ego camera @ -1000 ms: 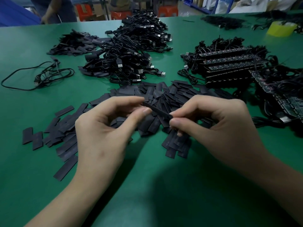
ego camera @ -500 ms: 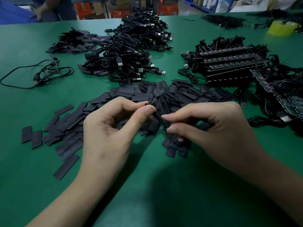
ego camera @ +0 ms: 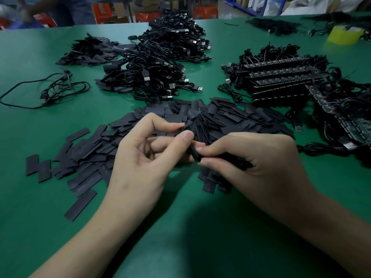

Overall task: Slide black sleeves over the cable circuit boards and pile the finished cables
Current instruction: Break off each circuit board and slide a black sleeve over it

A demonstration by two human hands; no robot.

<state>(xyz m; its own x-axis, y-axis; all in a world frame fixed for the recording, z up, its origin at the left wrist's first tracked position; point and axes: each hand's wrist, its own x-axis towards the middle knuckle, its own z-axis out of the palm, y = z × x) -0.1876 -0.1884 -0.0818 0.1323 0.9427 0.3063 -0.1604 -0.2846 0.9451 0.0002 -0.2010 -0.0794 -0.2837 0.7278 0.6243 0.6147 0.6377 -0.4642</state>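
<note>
A short black sleeve (ego camera: 194, 153) is pinched between both hands above the green table (ego camera: 180, 227). My left hand (ego camera: 144, 157) presses its thumb and forefinger on the sleeve's upper end. My right hand (ego camera: 259, 159) grips the lower end between thumb and forefinger and holds more black pieces in the palm. Under the hands lies a wide scatter of flat black sleeves (ego camera: 224, 115). Rows of cable circuit boards (ego camera: 281, 77) with their wires sit at the right. A heap of finished cables (ego camera: 160, 63) with USB plugs is in the middle back.
A loose cable (ego camera: 46, 91) lies at the left. A second small heap of sleeves (ego camera: 88, 51) is behind it. A yellow tape roll (ego camera: 344, 35) stands far right, near more black cables (ego camera: 275, 25). A person stands beyond the far left edge.
The hands have drawn closer together and the sleeve between them has turned from lying slantwise to nearly end-on. My left thumb now presses on its end.
</note>
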